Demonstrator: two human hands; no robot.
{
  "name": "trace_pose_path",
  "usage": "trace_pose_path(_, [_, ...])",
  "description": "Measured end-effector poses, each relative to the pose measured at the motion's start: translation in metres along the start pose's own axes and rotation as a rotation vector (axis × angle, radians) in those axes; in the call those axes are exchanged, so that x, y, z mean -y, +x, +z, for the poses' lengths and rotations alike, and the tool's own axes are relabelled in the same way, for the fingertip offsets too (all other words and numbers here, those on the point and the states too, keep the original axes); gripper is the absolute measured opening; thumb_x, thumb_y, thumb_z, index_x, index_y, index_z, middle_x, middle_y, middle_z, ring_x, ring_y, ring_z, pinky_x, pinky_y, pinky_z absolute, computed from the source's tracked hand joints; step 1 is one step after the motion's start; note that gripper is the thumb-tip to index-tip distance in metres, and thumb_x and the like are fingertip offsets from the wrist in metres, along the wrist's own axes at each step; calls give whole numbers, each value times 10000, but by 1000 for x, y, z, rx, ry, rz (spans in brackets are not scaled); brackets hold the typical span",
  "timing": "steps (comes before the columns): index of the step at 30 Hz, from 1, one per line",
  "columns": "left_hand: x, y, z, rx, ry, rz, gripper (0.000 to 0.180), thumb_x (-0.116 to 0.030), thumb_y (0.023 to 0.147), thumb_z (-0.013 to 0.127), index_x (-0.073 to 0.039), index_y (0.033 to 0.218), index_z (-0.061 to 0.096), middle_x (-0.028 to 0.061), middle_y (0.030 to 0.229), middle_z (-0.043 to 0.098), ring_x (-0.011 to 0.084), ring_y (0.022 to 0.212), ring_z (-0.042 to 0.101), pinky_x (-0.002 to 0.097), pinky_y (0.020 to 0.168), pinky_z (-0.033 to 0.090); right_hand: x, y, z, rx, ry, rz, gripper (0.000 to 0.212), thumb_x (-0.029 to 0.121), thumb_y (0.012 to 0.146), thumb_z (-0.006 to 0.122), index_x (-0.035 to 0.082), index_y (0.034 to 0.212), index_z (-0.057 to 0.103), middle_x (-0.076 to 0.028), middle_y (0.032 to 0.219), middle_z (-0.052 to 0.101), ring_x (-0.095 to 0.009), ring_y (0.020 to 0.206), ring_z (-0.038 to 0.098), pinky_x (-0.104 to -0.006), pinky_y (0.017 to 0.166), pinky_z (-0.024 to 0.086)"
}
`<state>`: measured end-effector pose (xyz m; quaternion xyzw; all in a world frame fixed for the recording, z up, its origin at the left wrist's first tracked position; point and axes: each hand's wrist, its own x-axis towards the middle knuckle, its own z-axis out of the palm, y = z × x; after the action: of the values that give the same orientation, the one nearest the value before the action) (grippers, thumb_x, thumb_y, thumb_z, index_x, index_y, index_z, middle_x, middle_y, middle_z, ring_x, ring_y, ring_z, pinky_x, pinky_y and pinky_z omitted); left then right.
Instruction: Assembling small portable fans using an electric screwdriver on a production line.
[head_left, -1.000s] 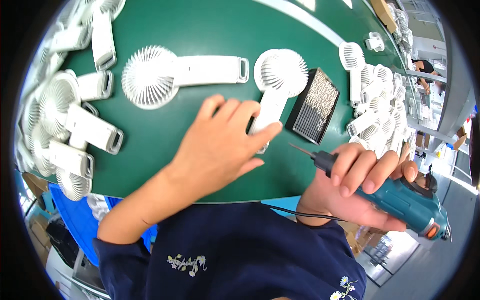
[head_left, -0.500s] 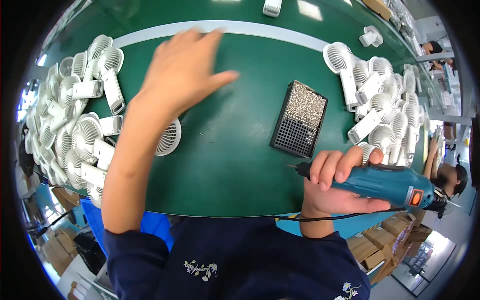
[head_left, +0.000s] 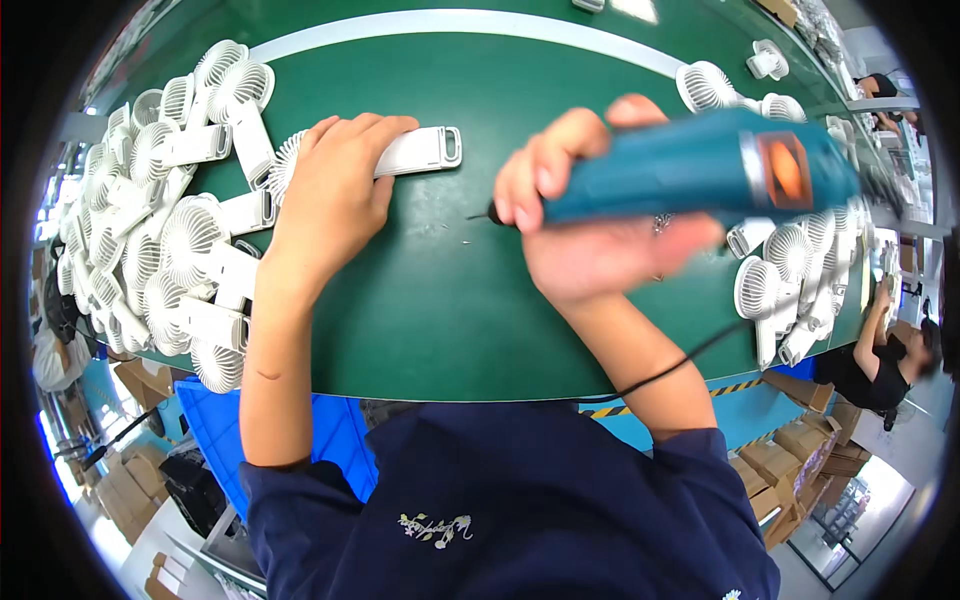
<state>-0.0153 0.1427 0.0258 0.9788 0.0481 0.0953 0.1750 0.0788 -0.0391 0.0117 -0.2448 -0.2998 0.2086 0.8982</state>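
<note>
My left hand [head_left: 340, 185] is closed over a white handheld fan [head_left: 425, 150] lying on the green tabletop. Its handle sticks out to the right of my fingers, and part of its round grille shows on their left. In my right hand [head_left: 575, 225] is a teal electric screwdriver [head_left: 670, 170] with an orange switch, raised and blurred by motion. Its thin bit points left, toward the table's middle, apart from the fan. A black cable trails from the tool past my right forearm. The screw tray is almost wholly hidden behind my right hand and the tool.
Many white handheld fans [head_left: 160, 250] are heaped on the left, with another heap [head_left: 790, 260] on the right. A lone fan [head_left: 767, 60] lies at the far right. A pale strip [head_left: 480, 22] crosses the far tabletop. A blue crate [head_left: 215, 430] stands below the left edge. Another person [head_left: 885, 360] sits at right.
My left hand has come down and back from its reach and now grips a fan. My right hand has lifted the screwdriver up and to the left, over the screw tray.
</note>
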Motion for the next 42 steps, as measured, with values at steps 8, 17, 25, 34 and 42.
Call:
trace_pose_path(8, [-5, -3, -2, 6, -66, -29, 422, -64, 798, 715, -42, 1214, 647, 122, 1105, 650, 327, 1029, 600, 417, 972, 437, -21, 5, 5, -157, -134, 68, 867, 905, 791, 360, 168, 1238, 459, -66, 737, 516, -152, 463, 456, -315, 460, 416])
trace_pose_path(17, [-37, -26, 0, -82, -213, -10, 438, -73, 735, 783, -45, 1154, 661, 74, 1024, 609, 307, 917, 614, 415, 826, 506, 37, 14, 26, 71, -85, -81, 804, 793, 878, 420, 141, 1346, 456, -42, 852, 510, -133, 508, 437, -296, 462, 412])
trace_pose_path(25, [-27, -12, 11, -44, -660, 81, 200, -57, 665, 827, -58, 840, 730, 32, 827, 580, 210, 815, 564, 337, 765, 435, 28, 21, 17, 73, -49, -15, 801, 791, 869, 442, 149, 1348, 452, -33, 866, 516, -130, 537, 465, -300, 476, 423])
trace_pose_path(34, [-18, -8, 15, -126, -526, 75, 161, -104, 714, 811, -68, 770, 665, 30, 783, 586, 236, 762, 576, 356, 722, 406, 25, 59, 20, 431, -97, 232, 899, 793, 830, 528, 186, 1454, 302, -73, 936, 499, -177, 632, 528, -345, 590, 438])
trace_pose_path(42, [-14, -11, 16, -158, -550, 46, 136, -81, 742, 788, -48, 806, 673, 49, 792, 583, 258, 757, 585, 366, 702, 436, 9, 66, 29, 463, -93, 227, 967, 852, 792, 496, 188, 1465, 293, -80, 933, 501, -187, 621, 533, -350, 555, 444])
